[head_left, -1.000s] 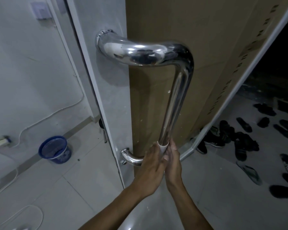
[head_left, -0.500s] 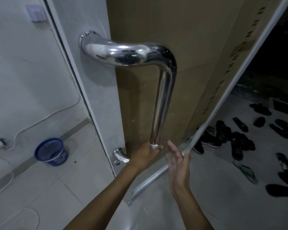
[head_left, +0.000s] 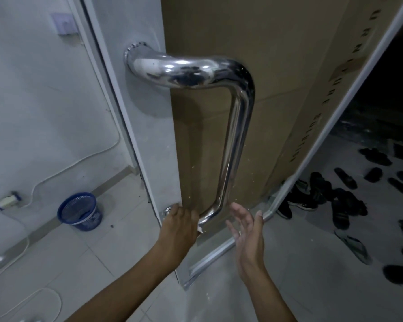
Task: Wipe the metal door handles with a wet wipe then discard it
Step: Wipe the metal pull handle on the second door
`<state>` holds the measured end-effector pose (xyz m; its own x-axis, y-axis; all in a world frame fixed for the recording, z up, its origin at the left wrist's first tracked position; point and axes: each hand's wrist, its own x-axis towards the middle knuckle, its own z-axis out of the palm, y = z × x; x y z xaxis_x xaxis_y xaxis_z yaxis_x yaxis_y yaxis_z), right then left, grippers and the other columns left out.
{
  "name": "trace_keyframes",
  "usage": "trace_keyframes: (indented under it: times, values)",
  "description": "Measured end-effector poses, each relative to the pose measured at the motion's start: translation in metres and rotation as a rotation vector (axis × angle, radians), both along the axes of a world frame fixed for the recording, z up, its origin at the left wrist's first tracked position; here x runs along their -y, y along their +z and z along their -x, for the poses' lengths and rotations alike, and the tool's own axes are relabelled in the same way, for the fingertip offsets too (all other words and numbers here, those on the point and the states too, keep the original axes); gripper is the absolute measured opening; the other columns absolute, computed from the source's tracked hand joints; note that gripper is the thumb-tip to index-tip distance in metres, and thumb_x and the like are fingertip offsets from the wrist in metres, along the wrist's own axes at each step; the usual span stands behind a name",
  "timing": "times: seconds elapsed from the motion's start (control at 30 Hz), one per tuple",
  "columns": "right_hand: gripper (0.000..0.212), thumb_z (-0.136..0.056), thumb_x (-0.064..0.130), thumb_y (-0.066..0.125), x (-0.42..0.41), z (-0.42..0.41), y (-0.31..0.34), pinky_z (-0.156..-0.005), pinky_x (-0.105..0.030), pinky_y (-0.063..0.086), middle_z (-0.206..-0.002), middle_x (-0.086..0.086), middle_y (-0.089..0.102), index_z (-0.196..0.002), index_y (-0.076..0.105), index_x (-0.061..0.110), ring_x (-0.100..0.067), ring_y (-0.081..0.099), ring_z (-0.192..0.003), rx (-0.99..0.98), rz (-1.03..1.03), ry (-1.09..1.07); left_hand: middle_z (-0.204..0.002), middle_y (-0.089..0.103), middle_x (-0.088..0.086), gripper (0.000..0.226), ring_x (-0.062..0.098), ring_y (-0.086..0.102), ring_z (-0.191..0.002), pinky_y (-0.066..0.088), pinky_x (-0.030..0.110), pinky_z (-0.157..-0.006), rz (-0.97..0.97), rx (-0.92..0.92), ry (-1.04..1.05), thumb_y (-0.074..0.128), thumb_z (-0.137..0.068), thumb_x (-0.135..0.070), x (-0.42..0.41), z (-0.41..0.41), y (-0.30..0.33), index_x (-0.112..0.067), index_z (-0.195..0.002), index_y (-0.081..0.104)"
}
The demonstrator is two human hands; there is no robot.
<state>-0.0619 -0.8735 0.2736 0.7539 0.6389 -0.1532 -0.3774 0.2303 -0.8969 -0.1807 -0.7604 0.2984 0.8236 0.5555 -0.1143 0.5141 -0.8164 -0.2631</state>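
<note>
Left fingers (head_left: 184, 213) grip wipe (head_left: 200, 228) — handle (head_left: 230, 145).

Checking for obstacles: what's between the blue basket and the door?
Only bare tiled floor with a few dark specks lies between the blue basket and the door, as the head view shows.

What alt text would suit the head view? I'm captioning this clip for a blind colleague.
A person's left hand grips the lower bend of a tall polished chrome door handle with a white wet wipe, while the right hand hovers open beside it. A blue mesh plastic bin stands on the tiled floor to the left, and dark shoes lie scattered outside the door.
</note>
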Motion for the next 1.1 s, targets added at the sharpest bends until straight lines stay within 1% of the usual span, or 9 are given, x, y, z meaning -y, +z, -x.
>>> trace_keyframes:
  times: [0.17,0.27,0.37,0.47,0.67,0.9,0.97,1.03,1.1]
  values:
    - [0.070,-0.085,0.069,0.031,0.006,-0.009,-0.003,-0.090,-0.030,0.047,-0.116,0.001,0.071,-0.114,0.068,0.016,-0.010,0.064,-0.112,-0.034,0.029,-0.040,-0.120,0.055,0.019,0.034,0.034,0.053,-0.112,0.032,0.042,-0.102,0.010,0.024,0.007,0.035,-0.104,-0.032,0.007,-0.012,-0.007,-0.004,-0.121,0.043]
    - [0.069,-0.086,0.067,0.031,0.008,-0.015,-0.003,-0.087,-0.028,0.048,-0.113,0.000,0.072,-0.113,0.068,0.016,-0.011,0.065,-0.110,-0.062,0.051,-0.066,-0.103,0.060,0.016,0.025,0.030,0.060,-0.096,0.041,0.038,-0.086,0.028,0.057,0.058,0.051,-0.098,-0.028,0.014,-0.025,-0.012,-0.005,-0.110,0.050]
    - [0.069,-0.086,0.067,0.031,0.011,-0.020,-0.001,-0.086,-0.028,0.048,-0.111,0.000,0.073,-0.113,0.067,0.015,-0.012,0.066,-0.108,-0.076,0.063,-0.089,-0.086,0.068,0.007,0.034,0.022,0.067,-0.079,0.049,0.030,-0.073,0.087,0.231,0.122,0.068,-0.086,-0.042,0.018,-0.042,-0.009,-0.011,-0.096,0.058]
    - [0.065,-0.095,0.061,0.027,0.013,-0.026,0.000,-0.086,-0.030,0.048,-0.109,-0.002,0.073,-0.113,0.067,0.014,-0.013,0.067,-0.106,-0.079,0.071,-0.106,-0.100,0.067,0.009,0.044,0.026,0.065,-0.092,0.049,0.034,-0.081,0.300,0.492,0.229,0.044,-0.097,-0.050,0.021,-0.061,-0.009,-0.009,-0.109,0.053]
    - [0.062,-0.100,0.056,0.023,0.013,-0.034,0.009,-0.085,-0.030,0.048,-0.106,-0.003,0.074,-0.111,0.068,0.016,-0.013,0.068,-0.102,-0.080,0.080,-0.099,-0.103,0.070,0.004,0.044,0.019,0.066,-0.098,0.051,0.034,-0.088,1.017,0.906,0.347,0.059,-0.092,-0.043,0.014,-0.071,0.010,-0.011,-0.121,0.054]
    - [0.067,-0.085,0.067,0.032,0.005,-0.034,0.028,-0.084,-0.032,0.047,-0.101,-0.007,0.074,-0.108,0.070,0.017,-0.018,0.069,-0.098,-0.033,0.039,-0.081,-0.116,0.061,-0.024,0.077,-0.010,0.056,-0.101,0.044,0.020,-0.083,1.162,1.040,0.329,0.057,-0.086,-0.061,0.012,-0.069,0.039,-0.031,-0.148,0.022]
    - [0.062,-0.087,0.065,0.032,0.004,-0.032,0.037,-0.083,-0.032,0.046,-0.099,-0.005,0.074,-0.108,0.070,0.020,-0.016,0.069,-0.095,0.044,0.037,-0.074,-0.103,0.056,-0.046,0.033,-0.025,0.052,-0.090,0.041,0.005,-0.071,1.118,1.089,0.289,0.054,-0.087,-0.062,0.013,-0.069,0.061,-0.070,-0.106,0.028]
    - [0.052,-0.093,0.060,0.032,0.002,-0.028,0.048,-0.082,-0.031,0.047,-0.099,0.001,0.073,-0.108,0.068,0.025,-0.014,0.068,-0.096,0.174,0.032,-0.075,-0.090,0.054,-0.049,0.020,-0.026,0.052,-0.086,0.043,0.004,-0.064,1.038,1.199,0.206,0.054,-0.088,-0.061,0.015,-0.071,0.090,-0.070,-0.096,0.037]
    - [0.037,-0.099,0.050,0.036,0.000,-0.022,0.061,-0.080,-0.028,0.051,-0.103,0.006,0.071,-0.111,0.065,0.032,-0.011,0.066,-0.099,0.323,0.025,-0.106,-0.092,0.061,-0.032,0.019,-0.012,0.059,-0.087,0.046,0.013,-0.068,0.985,1.299,0.126,0.053,-0.087,-0.061,0.017,-0.072,0.115,-0.052,-0.102,0.046]
